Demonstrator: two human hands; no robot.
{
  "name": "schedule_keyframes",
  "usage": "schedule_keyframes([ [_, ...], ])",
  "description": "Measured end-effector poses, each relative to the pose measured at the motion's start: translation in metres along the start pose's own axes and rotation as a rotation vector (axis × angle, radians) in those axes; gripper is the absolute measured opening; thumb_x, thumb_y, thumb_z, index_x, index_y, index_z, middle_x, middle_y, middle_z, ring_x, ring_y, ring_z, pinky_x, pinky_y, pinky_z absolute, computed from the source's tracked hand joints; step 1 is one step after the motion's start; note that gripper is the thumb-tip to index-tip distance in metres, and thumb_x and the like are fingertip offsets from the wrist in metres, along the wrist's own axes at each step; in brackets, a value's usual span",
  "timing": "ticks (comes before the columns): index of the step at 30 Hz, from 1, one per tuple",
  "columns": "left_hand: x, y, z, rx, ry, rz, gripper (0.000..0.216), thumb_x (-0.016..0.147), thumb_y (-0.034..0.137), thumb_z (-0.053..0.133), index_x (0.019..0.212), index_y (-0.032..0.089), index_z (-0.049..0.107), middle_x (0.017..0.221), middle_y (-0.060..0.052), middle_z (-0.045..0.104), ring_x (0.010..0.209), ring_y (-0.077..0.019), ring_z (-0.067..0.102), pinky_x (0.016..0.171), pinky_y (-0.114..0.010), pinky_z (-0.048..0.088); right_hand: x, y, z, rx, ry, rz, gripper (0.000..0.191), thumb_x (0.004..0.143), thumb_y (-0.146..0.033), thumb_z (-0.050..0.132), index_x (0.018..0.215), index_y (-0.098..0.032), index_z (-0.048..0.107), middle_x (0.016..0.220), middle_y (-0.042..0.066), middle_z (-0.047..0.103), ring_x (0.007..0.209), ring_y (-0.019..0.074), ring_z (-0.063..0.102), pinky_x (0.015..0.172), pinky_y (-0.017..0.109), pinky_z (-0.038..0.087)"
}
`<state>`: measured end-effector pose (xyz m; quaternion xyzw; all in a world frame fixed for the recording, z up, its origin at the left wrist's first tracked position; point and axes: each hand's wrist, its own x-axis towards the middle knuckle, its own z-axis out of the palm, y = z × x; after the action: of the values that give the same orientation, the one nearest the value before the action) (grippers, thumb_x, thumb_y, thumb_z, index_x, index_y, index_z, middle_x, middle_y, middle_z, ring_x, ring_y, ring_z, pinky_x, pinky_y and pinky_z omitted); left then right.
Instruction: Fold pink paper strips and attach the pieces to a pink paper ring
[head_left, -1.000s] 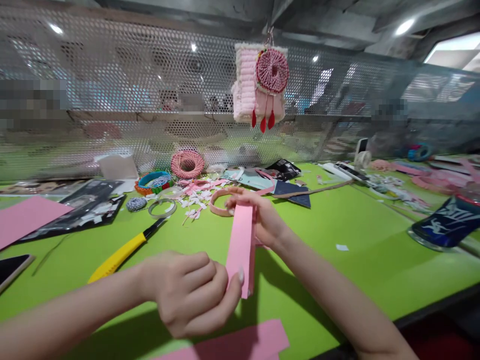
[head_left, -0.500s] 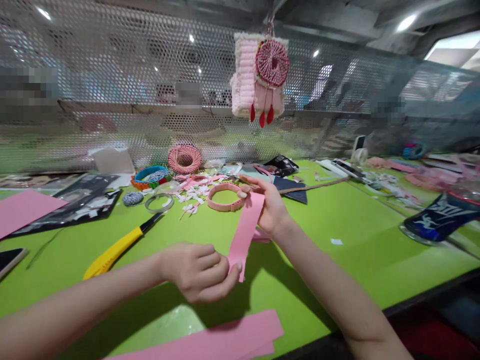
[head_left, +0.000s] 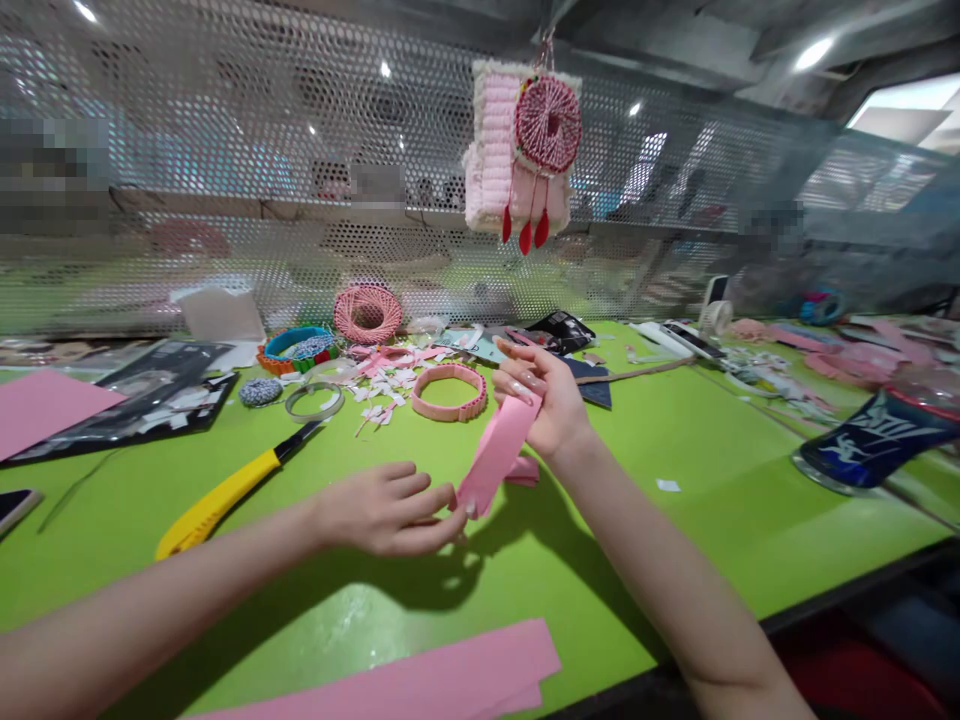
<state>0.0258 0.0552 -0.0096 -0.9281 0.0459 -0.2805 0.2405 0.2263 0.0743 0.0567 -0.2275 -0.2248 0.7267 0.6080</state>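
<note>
A pink paper strip (head_left: 501,450) slants over the table between my two hands, bending slightly. At its upper end, my right hand (head_left: 553,400) is closed, thumb and fingers pinching the paper. The fingertips of my left hand (head_left: 390,508) pinch the lower end. Behind the held strip, another folded pink piece (head_left: 523,471) shows in part. A pink ring (head_left: 450,412) with small pleats lies on the table just beyond my hands. Nearest the front edge lie longer pink paper strips (head_left: 420,680), overlapping one another.
On the green table (head_left: 675,560), left of my hands, lies a yellow utility knife (head_left: 221,500) with a roll of clear tape (head_left: 289,402) nearby. White and pink scraps (head_left: 386,385) are scattered behind. A dark blue cup (head_left: 874,440) tilts at right. A perforated metal screen (head_left: 247,130) stands behind.
My right hand has tilted the strip's upper end slightly rightward. The lower end, with my left fingers on it, has risen, and the strip bends more.
</note>
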Motion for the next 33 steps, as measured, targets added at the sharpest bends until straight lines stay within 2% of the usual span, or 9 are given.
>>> schedule_keyframes([
  [3,-0.006,0.005,-0.001,-0.217,0.055,-0.334,0.027,0.09,0.043,0.053,0.103,0.019,0.057,0.085,-0.008,0.071,0.062,-0.014,0.063,0.055,-0.025,0.048,0.0,-0.004,0.001,-0.013,0.013,-0.011,0.026,0.089,-0.01,0.037,0.068,-0.016,0.051,0.032,-0.012,0.021,0.03,0.0056,0.02,0.035,0.015,0.02],
  [7,0.012,0.008,-0.009,-0.786,0.122,-1.166,0.035,0.093,0.049,0.042,0.108,0.02,0.054,0.1,-0.009,0.067,0.086,-0.0175,0.064,0.073,-0.029,0.051,-0.001,-0.004,0.003,-0.03,0.018,-0.014,0.026,0.089,-0.011,0.036,0.07,-0.016,0.052,0.032,-0.012,0.021,0.03,0.0059,0.02,0.035,0.015,0.02],
  [9,0.029,0.008,-0.012,-1.143,0.037,-1.322,0.042,0.093,0.053,0.038,0.112,0.02,0.056,0.115,-0.009,0.064,0.105,-0.0199,0.059,0.087,-0.032,0.048,-0.001,-0.002,0.004,-0.038,0.019,-0.011,0.026,0.089,-0.011,0.036,0.07,-0.016,0.053,0.032,-0.012,0.021,0.03,0.006,0.02,0.034,0.015,0.02],
  [12,0.048,0.007,-0.011,-1.626,-0.046,-1.342,0.04,0.09,0.048,0.051,0.122,0.023,0.055,0.12,-0.007,0.063,0.112,-0.0202,0.057,0.091,-0.031,0.046,0.0,0.002,0.002,-0.048,0.029,-0.023,0.024,0.088,-0.01,0.036,0.071,-0.015,0.053,0.032,-0.013,0.021,0.031,0.006,0.02,0.034,0.015,0.021],
  [16,0.055,0.01,-0.001,-2.01,-0.003,-1.447,0.037,0.085,0.039,0.064,0.116,0.02,0.057,0.089,-0.003,0.069,0.077,-0.0139,0.066,0.07,-0.024,0.051,0.007,0.007,-0.007,-0.083,0.046,-0.058,0.016,0.084,-0.011,0.043,0.072,-0.017,0.052,0.034,-0.013,0.022,0.032,0.0061,0.021,0.034,0.015,0.022],
  [19,0.051,0.009,0.003,-1.985,0.035,-1.564,0.038,0.081,0.038,0.068,0.111,0.017,0.056,0.077,-0.001,0.068,0.059,-0.0102,0.062,0.053,-0.019,0.048,0.015,0.009,-0.016,-0.125,0.045,-0.088,0.011,0.081,-0.012,0.046,0.075,-0.016,0.054,0.035,-0.013,0.024,0.033,0.006,0.024,0.036,0.015,0.025],
  [21,0.049,0.008,0.002,-1.951,0.005,-1.554,0.04,0.083,0.04,0.065,0.113,0.017,0.051,0.08,-0.005,0.07,0.057,-0.0128,0.065,0.045,-0.019,0.045,0.02,0.011,-0.02,-0.16,0.037,-0.109,0.009,0.08,-0.013,0.047,0.075,-0.015,0.054,0.035,-0.013,0.027,0.034,0.0058,0.027,0.037,0.015,0.027],
  [26,0.043,0.007,0.0,-2.001,0.012,-1.502,0.037,0.087,0.043,0.058,0.11,0.017,0.044,0.078,-0.007,0.07,0.057,-0.015,0.066,0.043,-0.019,0.042,0.026,0.014,-0.027,-0.305,-0.048,-0.152,0.012,0.079,-0.027,0.059,0.076,-0.017,0.055,0.043,-0.01,0.037,0.04,0.006,0.037,0.039,0.016,0.029],
  [33,0.029,-0.001,0.001,-1.97,-0.129,-1.403,0.03,0.089,0.043,0.055,0.103,0.019,0.047,0.061,0.007,0.051,0.039,-0.0046,0.039,0.039,-0.019,0.027,0.019,-0.015,-0.036,-0.712,-0.269,-0.203,0.028,0.076,-0.045,0.07,0.087,-0.02,0.06,0.055,-0.005,0.057,0.047,0.0091,0.051,0.044,0.02,0.039],
])
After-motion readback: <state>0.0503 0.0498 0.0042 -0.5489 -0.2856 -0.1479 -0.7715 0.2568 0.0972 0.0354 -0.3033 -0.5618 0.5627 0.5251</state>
